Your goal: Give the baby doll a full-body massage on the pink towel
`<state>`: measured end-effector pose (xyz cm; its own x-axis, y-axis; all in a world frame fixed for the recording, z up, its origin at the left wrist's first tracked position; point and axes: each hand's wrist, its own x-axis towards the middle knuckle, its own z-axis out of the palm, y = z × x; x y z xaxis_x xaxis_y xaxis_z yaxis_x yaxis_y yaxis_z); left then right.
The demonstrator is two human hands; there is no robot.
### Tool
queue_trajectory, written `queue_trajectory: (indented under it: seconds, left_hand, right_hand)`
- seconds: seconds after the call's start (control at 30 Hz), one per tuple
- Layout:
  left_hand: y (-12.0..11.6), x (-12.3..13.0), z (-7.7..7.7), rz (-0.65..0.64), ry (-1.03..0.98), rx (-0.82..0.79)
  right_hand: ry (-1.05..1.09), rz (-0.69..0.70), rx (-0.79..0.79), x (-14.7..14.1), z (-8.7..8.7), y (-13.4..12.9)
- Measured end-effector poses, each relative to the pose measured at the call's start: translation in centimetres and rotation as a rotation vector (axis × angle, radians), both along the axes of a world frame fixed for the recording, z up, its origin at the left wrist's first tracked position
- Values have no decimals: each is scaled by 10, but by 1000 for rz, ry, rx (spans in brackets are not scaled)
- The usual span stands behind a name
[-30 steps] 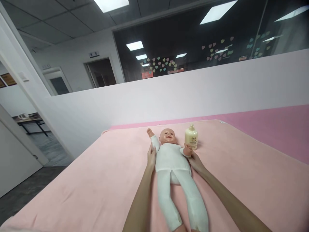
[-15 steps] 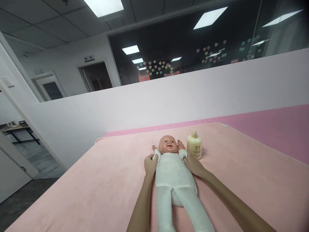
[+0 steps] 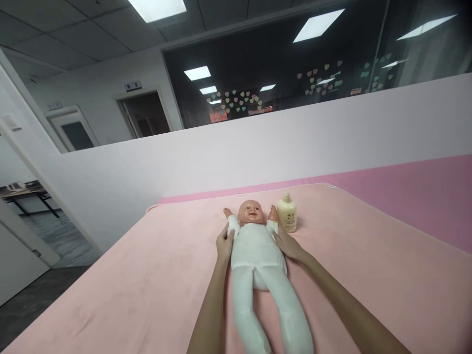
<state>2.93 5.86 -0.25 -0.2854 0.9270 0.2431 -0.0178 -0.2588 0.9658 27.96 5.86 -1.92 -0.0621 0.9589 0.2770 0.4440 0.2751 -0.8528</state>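
A baby doll point(image 3: 258, 246) with a white cloth body and bare plastic head and hands lies on its back, head at the far end. My left hand point(image 3: 224, 244) is closed around the doll's arm on the left, near the upper sleeve. On the other side, my right hand point(image 3: 288, 244) grips the opposite arm, its fingertips partly hidden by the sleeve. Both doll arms point up beside the head. Just beyond my right hand, a pale yellow pump bottle point(image 3: 287, 214) stands upright, close to the doll's hand.
A pink blanket point(image 3: 155, 275) covers the wide surface under the doll. Behind it runs a white and pink low wall point(image 3: 236, 157) with a dark window point(image 3: 280, 69) above. A doorway and a desk point(image 3: 31, 196) are at the left.
The doll's arms now extend further up and out from its sleeves, and my hands sit lower on them. Doll and bottle appear slightly higher and further left in view.
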Motion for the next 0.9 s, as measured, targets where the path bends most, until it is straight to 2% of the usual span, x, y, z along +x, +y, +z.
queue_trajectory:
  seconds: [0.13, 0.3, 0.47, 0.53, 0.67, 0.77, 0.9]
  left_hand:
    - [-18, -1, -3, -143, -175, -17]
    - [-38, -3, 0, -144, -230, -24]
    - [-46, 0, 6, -144, -201, -58]
    - [-45, 3, 7, -180, -138, -47]
    - [-34, 6, 9, -220, -37, 15]
    - [-21, 9, 10, -153, 32, 33]
    - [-3, 12, 7, 13, 222, 26]
  right_hand:
    - [261, 194, 5, 12, 0, -23]
    - [455, 169, -50, 20, 5, -31]
    - [574, 239, -171, 16, 6, -29]
    - [518, 210, -128, 10, 3, -30]
    - [277, 67, 54, -1, -4, -29]
    - [151, 15, 90, -5, -6, -24]
    - [12, -86, 44, -8, -3, -15]
